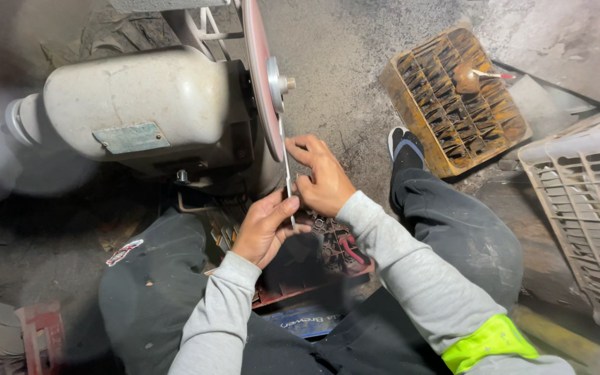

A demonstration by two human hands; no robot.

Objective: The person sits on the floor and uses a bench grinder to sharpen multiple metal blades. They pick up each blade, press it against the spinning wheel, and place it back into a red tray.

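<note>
We hold a thin metal strip [288,182] against the lower edge of the grinding wheel [258,76], our left hand [264,226] and right hand [322,177] each gripping it just below that wheel.

A rectangular metal nameplate [132,137], dull grey-green, is fixed to the side of the pale grinder motor housing [140,97]. A blue printed panel [307,321] with white lettering lies on the floor between the legs.

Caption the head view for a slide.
Both hands press a thin metal strip against a reddish grinding wheel.
</note>
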